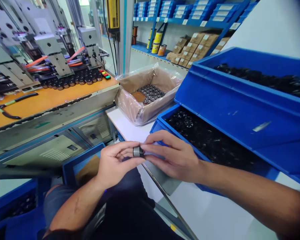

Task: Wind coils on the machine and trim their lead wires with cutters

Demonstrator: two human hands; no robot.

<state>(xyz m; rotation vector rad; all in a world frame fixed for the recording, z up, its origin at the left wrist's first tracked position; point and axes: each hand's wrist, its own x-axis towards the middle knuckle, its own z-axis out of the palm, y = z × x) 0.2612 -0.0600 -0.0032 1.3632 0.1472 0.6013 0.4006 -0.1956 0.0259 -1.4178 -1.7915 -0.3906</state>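
Between thumb and fingers, my left hand (115, 161) pinches a small grey metal ring (136, 152), held above my lap. A black plastic piece (141, 152) sits against the ring's right side; whether it is fully seated I cannot tell. From the right, my right hand (173, 155) closes its fingertips on that black piece. The fingertips partly cover both parts. Just beyond my right hand stands a blue bin (162, 125) full of small black plastic parts (202, 136).
A second blue bin (230, 100) of black parts stands above the first. A plastic-lined carton (150, 115) holds rows of parts. On the orange bench (72, 96), left, are pliers (12, 103), machine fixtures (52, 50) and round black parts (72, 80).
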